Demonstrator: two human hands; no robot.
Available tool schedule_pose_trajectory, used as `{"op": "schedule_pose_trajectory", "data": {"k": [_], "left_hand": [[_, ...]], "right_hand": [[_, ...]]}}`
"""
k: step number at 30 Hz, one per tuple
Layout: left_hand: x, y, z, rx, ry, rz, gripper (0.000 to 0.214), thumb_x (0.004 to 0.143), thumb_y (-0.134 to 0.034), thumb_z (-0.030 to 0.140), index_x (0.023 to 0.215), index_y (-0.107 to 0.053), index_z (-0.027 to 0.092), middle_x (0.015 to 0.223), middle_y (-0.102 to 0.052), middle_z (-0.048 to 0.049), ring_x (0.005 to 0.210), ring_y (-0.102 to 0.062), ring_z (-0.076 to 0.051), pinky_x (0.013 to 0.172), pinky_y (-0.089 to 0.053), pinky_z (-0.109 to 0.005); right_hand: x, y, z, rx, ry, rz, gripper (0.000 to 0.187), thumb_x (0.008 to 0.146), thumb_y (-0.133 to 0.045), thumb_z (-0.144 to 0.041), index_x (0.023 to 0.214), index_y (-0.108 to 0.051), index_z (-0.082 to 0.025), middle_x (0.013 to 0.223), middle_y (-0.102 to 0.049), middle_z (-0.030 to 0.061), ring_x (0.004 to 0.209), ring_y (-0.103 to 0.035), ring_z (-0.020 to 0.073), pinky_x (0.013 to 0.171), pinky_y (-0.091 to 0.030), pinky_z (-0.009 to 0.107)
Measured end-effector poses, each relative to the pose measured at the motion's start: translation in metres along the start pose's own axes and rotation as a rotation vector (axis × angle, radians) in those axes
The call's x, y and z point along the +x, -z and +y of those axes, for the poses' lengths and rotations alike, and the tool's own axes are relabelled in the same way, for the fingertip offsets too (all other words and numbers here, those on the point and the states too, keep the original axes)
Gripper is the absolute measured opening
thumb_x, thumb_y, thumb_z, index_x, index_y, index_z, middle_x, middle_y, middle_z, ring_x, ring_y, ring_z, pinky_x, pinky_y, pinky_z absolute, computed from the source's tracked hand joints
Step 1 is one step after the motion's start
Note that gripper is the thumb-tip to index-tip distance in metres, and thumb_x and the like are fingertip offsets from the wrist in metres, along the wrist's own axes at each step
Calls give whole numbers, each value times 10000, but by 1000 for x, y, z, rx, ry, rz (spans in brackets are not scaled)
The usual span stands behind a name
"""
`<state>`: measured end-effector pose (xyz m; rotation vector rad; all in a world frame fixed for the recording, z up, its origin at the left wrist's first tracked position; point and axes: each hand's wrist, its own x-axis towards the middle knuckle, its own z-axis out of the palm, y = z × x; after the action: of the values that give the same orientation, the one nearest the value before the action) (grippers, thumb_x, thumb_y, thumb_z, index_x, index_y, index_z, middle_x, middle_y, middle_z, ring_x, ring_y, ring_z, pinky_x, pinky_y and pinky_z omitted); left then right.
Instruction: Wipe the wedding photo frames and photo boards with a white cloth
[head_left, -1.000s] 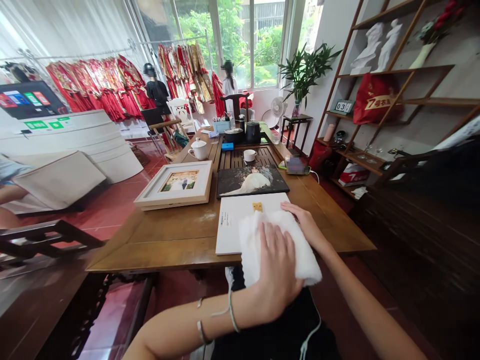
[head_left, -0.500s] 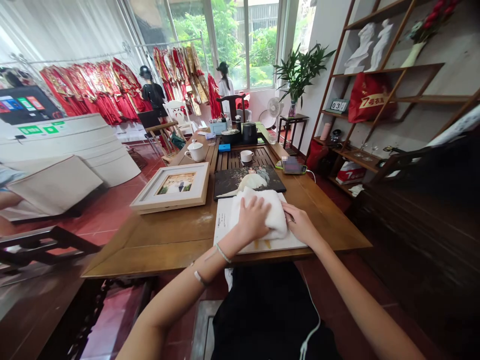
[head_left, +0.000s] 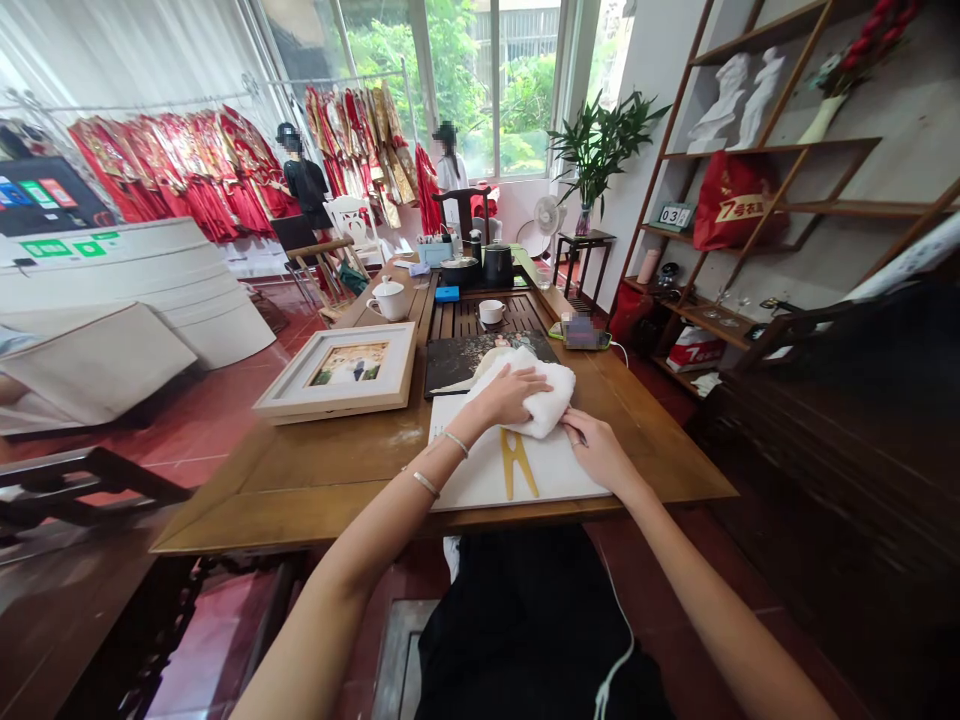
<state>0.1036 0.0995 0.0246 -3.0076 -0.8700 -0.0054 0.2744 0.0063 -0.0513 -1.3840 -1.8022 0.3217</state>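
Note:
My left hand presses a folded white cloth onto the far part of a white album cover with a gold mark, lying at the near edge of the wooden table. The fingers lie curled over the cloth. My right hand rests flat on the cover's right edge, fingers stretched out, just beside the cloth.
Beyond the album lie a dark photo print and a framed photo. A tea tray with a cup, teapot and kettles sits farther back. Shelves stand right, a dark chair left. Two people stand by red garments.
My left hand has pushed the cloth from the near edge of the album up to its far part, uncovering the gold mark. My right hand stayed on the right edge.

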Motion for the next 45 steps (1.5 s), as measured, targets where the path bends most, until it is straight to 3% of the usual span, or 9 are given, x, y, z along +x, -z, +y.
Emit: {"op": "schedule_pose_trajectory", "data": {"k": [5,12,19,23,27,32,36,45], "left_hand": [[-15,-2,12,55,97,-1,611,782,-545,141,1367,-454,293,1477,-432,-17,1384,-335,-218,1115,-294,-442],[-71,-1,41,137,287,42,636,811,-512,50,1407,-385,231,1483,-409,-91,1387,-327,-262,1074,-352,-460],[-126,-3,69,77,445,-12,796,726,-579,86,1463,-306,218,1540,-316,-83,1424,-252,-287,1117,-296,-509],[-149,-11,74,13,489,62,821,680,-607,151,1451,-341,245,1534,-333,-60,1423,-254,-279,1153,-230,-486],[-148,-15,59,-31,513,137,762,673,-640,231,1399,-414,283,1504,-370,-67,1394,-295,-289,1149,-220,-476],[-129,-6,33,-62,557,91,682,694,-686,348,1335,-467,270,1508,-268,-131,1418,-167,-408,1109,-220,-545],[-114,-4,18,-50,594,72,682,719,-674,451,1344,-450,296,1472,-271,-140,1364,-255,-440,1079,-219,-581],[-103,-12,10,-52,655,109,722,727,-637,582,1370,-402,353,1471,-264,-117,1335,-262,-396,978,-368,-573]], "right_hand": [[0,0,1,22,-20,11,376,842,-431,-127,1060,-723,-220,1196,-685,77,1145,-615,249,1018,-461,421],[0,-2,2,34,-42,-2,381,865,-414,-153,1122,-696,-149,1262,-643,127,1215,-577,241,1088,-409,453],[-1,-3,3,65,-31,15,364,857,-437,-141,1098,-706,-185,1228,-669,90,1220,-575,230,1096,-404,464],[-1,-5,6,77,-27,21,358,852,-448,-142,1092,-708,-194,1220,-674,85,1215,-578,230,1094,-403,475],[-2,-5,7,92,-27,27,354,850,-455,-148,1088,-710,-206,1214,-679,77,1213,-580,228,1096,-402,473],[-2,-4,6,82,-30,29,351,852,-456,-152,1086,-710,-217,1212,-681,64,1218,-576,219,1107,-391,464],[-2,-3,4,71,-34,19,359,859,-436,-149,1086,-708,-200,1217,-677,77,1220,-574,219,1107,-390,463],[-3,-4,5,97,-32,32,347,856,-458,-165,1093,-708,-211,1220,-677,69,1220,-574,222,1114,-381,464]]}}
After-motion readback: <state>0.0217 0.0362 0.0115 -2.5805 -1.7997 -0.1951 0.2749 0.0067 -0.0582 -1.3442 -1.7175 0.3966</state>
